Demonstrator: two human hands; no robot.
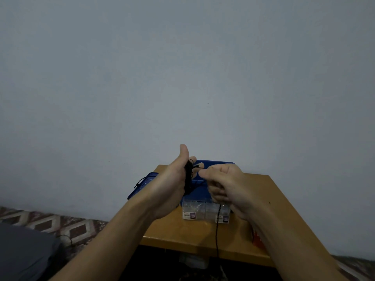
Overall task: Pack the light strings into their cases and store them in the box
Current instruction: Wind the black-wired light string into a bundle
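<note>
My left hand [172, 183] is raised above the small wooden table [182, 234], thumb up, with a black light string [188, 179] wound around its fingers. My right hand [225, 185] pinches the same string near its plug end, just right of the left hand. A loose length of the black wire hangs down from the right hand over the table's front edge. Two clear plastic cases [206, 208] with small labels sit on the table below my hands. Behind them stands the blue box [215, 164], mostly hidden by my hands.
A blue lid [142, 186] leans off the table's left side, with a black cord on it. A patterned rug [50, 224] covers the floor at left. A small orange object [256, 238] shows by my right forearm. A plain wall rises behind the table.
</note>
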